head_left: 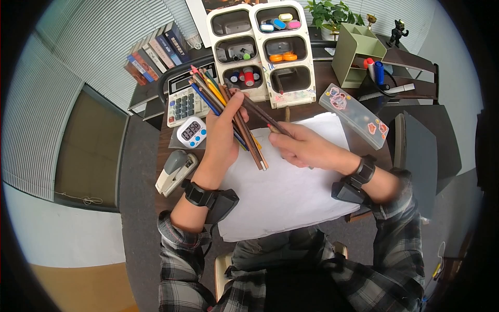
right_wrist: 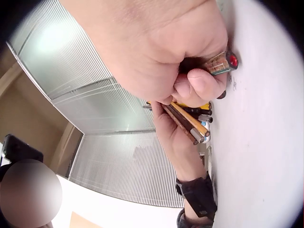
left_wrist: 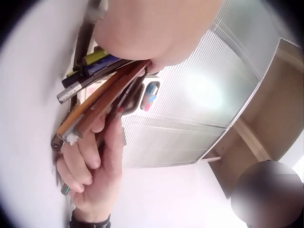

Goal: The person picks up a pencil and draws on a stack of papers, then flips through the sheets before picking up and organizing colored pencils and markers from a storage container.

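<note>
My left hand [head_left: 224, 136] grips a bundle of colored pencils [head_left: 248, 141], held slantwise above the white paper [head_left: 291, 192]. Brown, blue and yellow barrels show; the flat ends point down toward me in the head view. Close to its right, my right hand [head_left: 304, 145] curls round colored pencils of its own. A dark brown pencil [head_left: 262, 114] spans from beside the left fingers to the right hand, and a red pencil tip [left_wrist: 121, 109] shows at the right fingertips. One red-ended pencil [right_wrist: 222, 63] sticks out of the right fist; the fingers hide the rest.
Behind the hands stands a white organizer [head_left: 265, 99] with erasers and small items. A calculator [head_left: 184, 104], timer [head_left: 191, 131] and stapler [head_left: 176, 171] are on the left. To the right lie a clear pencil case [head_left: 358, 117] and a marker holder [head_left: 371, 93].
</note>
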The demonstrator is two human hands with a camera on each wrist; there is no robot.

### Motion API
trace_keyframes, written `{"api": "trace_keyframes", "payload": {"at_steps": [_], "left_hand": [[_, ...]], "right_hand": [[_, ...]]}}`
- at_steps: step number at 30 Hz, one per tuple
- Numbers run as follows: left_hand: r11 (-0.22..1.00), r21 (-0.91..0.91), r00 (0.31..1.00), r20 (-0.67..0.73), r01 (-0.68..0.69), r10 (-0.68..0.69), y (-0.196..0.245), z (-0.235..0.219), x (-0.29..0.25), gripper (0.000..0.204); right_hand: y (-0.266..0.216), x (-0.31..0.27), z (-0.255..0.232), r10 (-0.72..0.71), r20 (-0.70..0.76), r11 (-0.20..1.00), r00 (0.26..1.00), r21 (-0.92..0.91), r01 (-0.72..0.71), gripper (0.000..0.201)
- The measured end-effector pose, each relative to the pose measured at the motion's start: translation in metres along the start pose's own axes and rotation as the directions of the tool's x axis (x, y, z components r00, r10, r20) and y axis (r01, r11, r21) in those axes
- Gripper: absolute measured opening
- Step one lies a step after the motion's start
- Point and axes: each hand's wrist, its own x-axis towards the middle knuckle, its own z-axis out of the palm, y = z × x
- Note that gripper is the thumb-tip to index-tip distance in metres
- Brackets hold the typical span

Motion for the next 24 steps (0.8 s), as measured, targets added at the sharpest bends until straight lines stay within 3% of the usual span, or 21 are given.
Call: {"api": "trace_keyframes", "payload": {"at_steps": [9, 15, 17, 24], "left_hand": [[0.985, 0.097, 0.984, 0.098, 0.142, -0.151, -0.003, 0.003, -0.006, 0.023], [0.996, 0.052, 0.996, 0.046, 0.077, -0.080, -0.004, 0.002, -0.006, 0.022], [1.000, 0.014, 0.999, -0.032, -0.003, 0.003, -0.004, 0.002, -0.005, 0.022], [0.996, -0.078, 0.989, -0.141, -0.050, 0.039, 0.012, 0.002, -0.003, 0.021]], "right_hand": [[-0.005, -0.002, 0.002, -0.010, 0.013, 1.000, 1.000, -0.008, 0.010, 0.021], [-0.001, 0.000, 0.000, 0.001, 0.033, 1.000, 0.999, -0.012, 0.000, 0.023], [-0.001, 0.000, 0.000, 0.000, 0.030, 1.000, 1.000, -0.012, 0.000, 0.024], [0.000, -0.001, -0.001, 0.030, 0.022, 1.000, 0.999, 0.001, -0.030, 0.025]]}}
